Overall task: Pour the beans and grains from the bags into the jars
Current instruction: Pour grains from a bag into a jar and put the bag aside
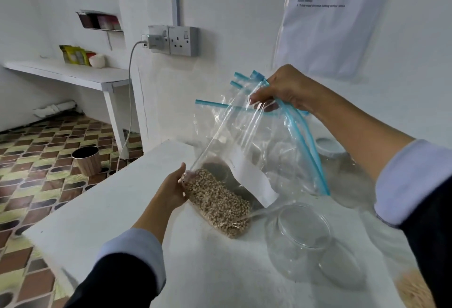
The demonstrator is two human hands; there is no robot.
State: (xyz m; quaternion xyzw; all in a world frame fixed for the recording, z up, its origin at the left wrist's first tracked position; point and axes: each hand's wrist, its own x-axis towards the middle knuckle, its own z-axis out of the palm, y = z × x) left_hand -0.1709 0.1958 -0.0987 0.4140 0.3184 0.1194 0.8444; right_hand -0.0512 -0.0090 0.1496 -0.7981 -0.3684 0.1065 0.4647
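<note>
White tabletop fills the lower middle, its left edge and far corner giving onto patterned floor tiles where a small bin stands near a wall shelf and a double socket. Above the table, the right hand pinches the blue zip tops of several clear bags, while the left hand grips the lower end of a bag of pale beans. An open glass jar sits just right of the beans, near the table's front right.
</note>
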